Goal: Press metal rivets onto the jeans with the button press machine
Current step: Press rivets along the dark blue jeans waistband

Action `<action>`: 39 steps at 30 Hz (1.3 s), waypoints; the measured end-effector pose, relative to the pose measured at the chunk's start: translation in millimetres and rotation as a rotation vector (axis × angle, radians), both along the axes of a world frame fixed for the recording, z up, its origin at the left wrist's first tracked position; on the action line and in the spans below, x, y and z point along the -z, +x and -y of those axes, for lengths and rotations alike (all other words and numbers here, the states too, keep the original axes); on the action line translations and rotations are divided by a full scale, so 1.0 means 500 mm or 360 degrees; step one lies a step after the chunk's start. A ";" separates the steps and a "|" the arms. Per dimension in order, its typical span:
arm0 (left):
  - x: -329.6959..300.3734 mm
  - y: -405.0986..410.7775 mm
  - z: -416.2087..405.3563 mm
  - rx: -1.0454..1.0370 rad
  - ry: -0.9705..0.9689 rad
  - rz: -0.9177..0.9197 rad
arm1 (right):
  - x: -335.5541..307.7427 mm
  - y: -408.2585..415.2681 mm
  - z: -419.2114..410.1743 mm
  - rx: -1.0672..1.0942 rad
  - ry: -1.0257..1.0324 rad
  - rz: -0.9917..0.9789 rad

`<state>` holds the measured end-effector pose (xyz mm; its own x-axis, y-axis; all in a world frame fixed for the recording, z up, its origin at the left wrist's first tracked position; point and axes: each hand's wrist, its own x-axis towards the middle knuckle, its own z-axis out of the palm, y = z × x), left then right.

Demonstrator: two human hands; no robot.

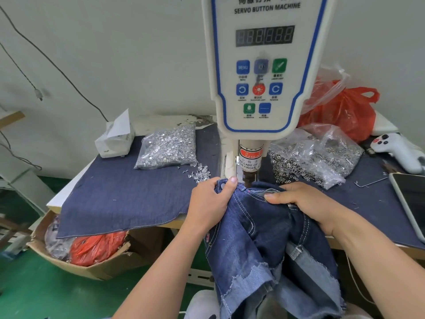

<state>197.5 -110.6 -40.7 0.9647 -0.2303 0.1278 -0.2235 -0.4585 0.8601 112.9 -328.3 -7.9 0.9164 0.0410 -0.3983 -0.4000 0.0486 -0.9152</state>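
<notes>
Jeans [255,229] are held bunched under the punch [248,178] of the button press machine [264,65], the waistband lying on the table edge and the legs hanging toward the floor. Going from the left, a cardboard box [96,261] of red and clear bags is seen on the green floor below the table corner. A tissue box [115,139] and a clear bag of rivet tacks [169,148] are set on the denim cloth [119,199] that covers the table, with loose tacks [200,173] spilled just beside the left hand [211,203]. That hand is clamped on a fold of the waistband, its thumb raised close to the punch. The right hand [305,203] is curled over the fabric on the other side, pressing it flat. Whether a rivet is already seated on the lower die cannot be told, since the cloth hides it.

A pinched thumb is judged the chief risk, should the press be fired while the left thumb lies so near. A crooked rivet could also be caused by the bunched folds slipping. Farther right, an open bag of rivet caps [322,155], a red plastic bag [340,111], a white handheld controller [400,150] and a tablet [411,199] are seen against a pale wall.
</notes>
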 end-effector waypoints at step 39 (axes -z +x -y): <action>0.002 0.002 0.000 0.0075 -0.0061 -0.0047 | 0.006 -0.006 -0.005 0.0003 0.0075 0.0013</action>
<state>198.2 -110.4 -41.7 0.9563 -0.2711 0.1093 -0.2185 -0.4150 0.8832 109.9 -325.9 -11.0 0.9198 0.0574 -0.3882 -0.3921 0.0924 -0.9153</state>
